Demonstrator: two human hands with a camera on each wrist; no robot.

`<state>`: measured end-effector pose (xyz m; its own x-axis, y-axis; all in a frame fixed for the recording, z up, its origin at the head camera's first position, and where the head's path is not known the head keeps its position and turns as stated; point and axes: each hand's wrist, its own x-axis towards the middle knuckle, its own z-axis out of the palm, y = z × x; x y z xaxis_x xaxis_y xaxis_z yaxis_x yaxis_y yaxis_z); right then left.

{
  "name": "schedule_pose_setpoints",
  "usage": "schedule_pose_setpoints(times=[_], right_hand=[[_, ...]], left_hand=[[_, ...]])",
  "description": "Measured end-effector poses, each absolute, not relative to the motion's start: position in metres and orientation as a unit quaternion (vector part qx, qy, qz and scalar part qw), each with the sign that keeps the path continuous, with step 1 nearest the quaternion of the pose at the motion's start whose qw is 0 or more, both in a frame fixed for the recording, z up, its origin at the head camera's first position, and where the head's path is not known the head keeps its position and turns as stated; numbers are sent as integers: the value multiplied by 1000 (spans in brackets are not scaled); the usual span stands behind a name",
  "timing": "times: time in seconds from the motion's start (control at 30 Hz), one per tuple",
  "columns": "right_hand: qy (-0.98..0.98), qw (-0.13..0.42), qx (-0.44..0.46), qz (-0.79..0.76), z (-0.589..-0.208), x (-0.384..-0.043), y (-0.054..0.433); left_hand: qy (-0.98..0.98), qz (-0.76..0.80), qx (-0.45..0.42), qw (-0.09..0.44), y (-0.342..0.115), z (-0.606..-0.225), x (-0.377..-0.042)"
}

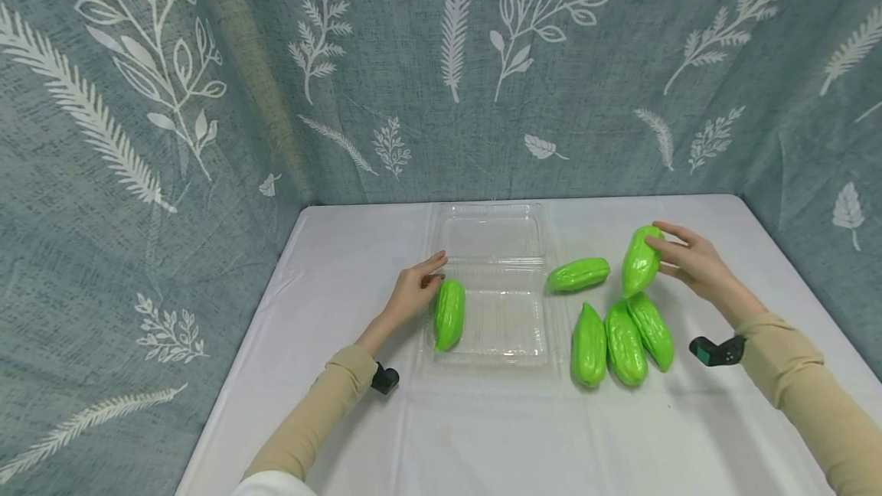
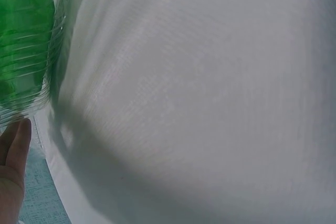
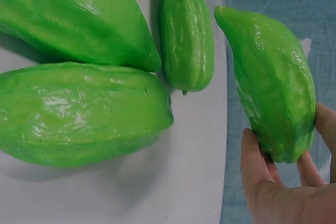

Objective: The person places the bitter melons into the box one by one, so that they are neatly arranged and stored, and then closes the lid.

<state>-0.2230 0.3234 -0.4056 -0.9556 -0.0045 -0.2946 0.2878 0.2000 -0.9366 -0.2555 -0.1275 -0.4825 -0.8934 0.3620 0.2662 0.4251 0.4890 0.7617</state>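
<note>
My right hand (image 1: 691, 260) holds a glossy green ridged gourd (image 1: 641, 260) by its blunt end, fingers and thumb around it. In the right wrist view this gourd (image 3: 275, 82) has its narrow tip pointing up and left. My left hand (image 1: 411, 293) is at the left side of a clear plastic clamshell box (image 1: 506, 320), straight fingers (image 2: 20, 148) right at its wall. One gourd (image 1: 449, 314) lies lengthwise inside the box, along its left side. In the left wrist view it shows green through the ribbed plastic.
Right of the box, one gourd (image 1: 579, 275) lies crosswise. Nearer the front, three more lie side by side: a left one (image 1: 589, 347), a middle one (image 1: 625, 343) and a right one (image 1: 651, 331). The box's lid (image 1: 491, 233) lies folded back. Patterned curtains (image 1: 413, 60) enclose the white-covered table (image 1: 482, 435).
</note>
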Motion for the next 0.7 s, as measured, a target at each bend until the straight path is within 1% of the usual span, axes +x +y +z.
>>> schedule_pose_setpoints(times=[0.2,0.43,0.7], right_hand=[[762,120,100,-629,-406,-222,316],[744,117,83,-652,-404,-221,307],[747,129,60,-650,-403,-219,292]], left_hand=[[-860,-453,-231,32,-127,-481,-255],[-860,-454,-231,32,-126,-481,-255],[-861,-454,-229,31,-127,-483,-256]])
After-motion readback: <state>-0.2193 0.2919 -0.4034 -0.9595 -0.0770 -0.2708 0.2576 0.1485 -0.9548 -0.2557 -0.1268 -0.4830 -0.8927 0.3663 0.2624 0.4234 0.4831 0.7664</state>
